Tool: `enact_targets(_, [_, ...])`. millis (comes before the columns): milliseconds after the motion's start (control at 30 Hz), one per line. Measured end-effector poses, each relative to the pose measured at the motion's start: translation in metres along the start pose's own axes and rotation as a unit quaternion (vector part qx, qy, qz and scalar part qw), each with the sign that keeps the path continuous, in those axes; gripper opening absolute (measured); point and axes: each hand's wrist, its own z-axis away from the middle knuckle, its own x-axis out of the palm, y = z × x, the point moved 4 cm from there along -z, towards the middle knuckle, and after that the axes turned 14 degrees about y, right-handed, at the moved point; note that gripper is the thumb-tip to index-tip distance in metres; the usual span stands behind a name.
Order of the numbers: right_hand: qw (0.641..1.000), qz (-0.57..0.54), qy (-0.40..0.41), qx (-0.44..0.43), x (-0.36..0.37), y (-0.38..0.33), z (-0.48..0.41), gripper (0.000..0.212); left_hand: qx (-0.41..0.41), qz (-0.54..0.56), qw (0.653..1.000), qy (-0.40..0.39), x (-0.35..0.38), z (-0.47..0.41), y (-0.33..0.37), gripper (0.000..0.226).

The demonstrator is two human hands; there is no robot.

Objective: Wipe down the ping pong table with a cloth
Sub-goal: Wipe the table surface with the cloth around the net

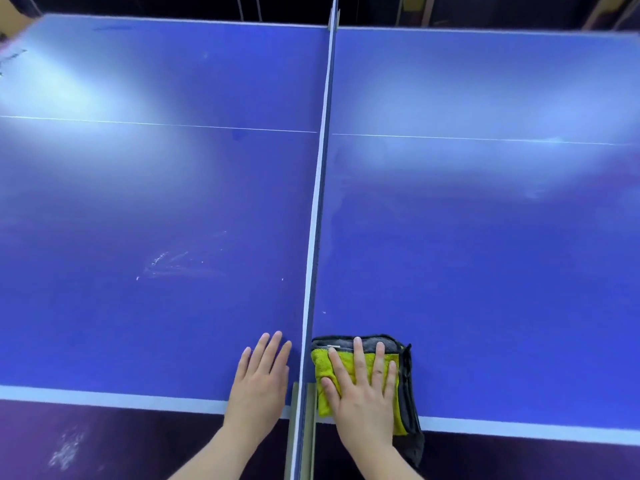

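The blue ping pong surface filled the view, split by the net running from 12 to 6 o'clock. At 6 o'clock, just right of the net, the yellow-and-grey microfibre cloth lay under the right hand, its fingers spread flat, pressing rather than grasping. The left hand rested flat and released on the other half. Because the cloth overhung the near edge, a loose stroke could likely drag it off or snag it on the net.

table cut off both sides (right hand half-hides cloth).

Yellow-grey cloth, blue table
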Motion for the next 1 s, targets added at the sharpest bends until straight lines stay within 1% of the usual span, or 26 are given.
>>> enact_targets(200, [0.998, -0.002, 0.013, 0.057, 0.016, -0.012, -0.054, 0.057, -0.006, 0.017, 0.999, 0.031, -0.003, -0.02, 0.01, 0.07])
enact_targets(300, [0.997, -0.004, 0.014, 0.07, 0.022, -0.015, -0.075, 0.057, -0.018, 0.015, 0.999, 0.023, -0.002, -0.035, 0.005, 0.057])
enact_targets(367, [0.997, -0.008, 0.017, 0.074, 0.025, -0.017, -0.083, 0.057, -0.018, 0.004, 1.0, 0.023, -0.003, -0.048, 0.002, 0.054])
enact_targets(500, [0.998, -0.016, 0.021, 0.062, 0.027, -0.016, -0.105, 0.057, -0.017, -0.012, 0.999, 0.033, -0.013, -0.084, 0.006, 0.064])
enact_targets(600, [0.998, -0.027, 0.024, 0.059, 0.029, -0.015, -0.132, 0.057, -0.004, -0.024, 0.997, 0.073, -0.018, -0.123, 0.011, 0.072])
enact_targets(633, [0.998, -0.03, 0.024, 0.058, 0.03, -0.015, -0.142, 0.058, 0.0, -0.027, 0.996, 0.084, -0.017, -0.136, 0.012, 0.069])
enact_targets(700, [0.997, -0.035, 0.025, 0.056, 0.033, -0.015, -0.161, 0.058, 0.008, -0.041, 0.993, 0.108, -0.01, -0.163, 0.011, 0.052])
enact_targets(733, [0.997, -0.037, 0.027, 0.054, 0.035, -0.014, -0.17, 0.058, 0.01, -0.045, 0.992, 0.116, -0.005, -0.178, 0.008, 0.051])
enact_targets(767, [0.998, -0.037, 0.03, 0.052, 0.038, -0.013, -0.18, 0.058, 0.008, -0.048, 0.992, 0.115, 0.0, -0.193, 0.007, 0.06])
enact_targets(833, [0.998, -0.037, 0.032, 0.048, 0.042, -0.011, -0.199, 0.057, -0.003, -0.055, 0.995, 0.087, 0.015, -0.219, 0.002, 0.079])
enact_targets(900, [0.997, -0.039, 0.037, 0.049, 0.048, -0.009, -0.222, 0.057, -0.01, -0.063, 0.996, 0.064, 0.032, -0.243, -0.004, 0.083])
enact_targets(1000, [0.997, -0.036, 0.04, 0.052, 0.056, -0.005, -0.258, 0.056, -0.014, -0.071, 0.995, 0.066, 0.05, -0.278, -0.01, 0.079])
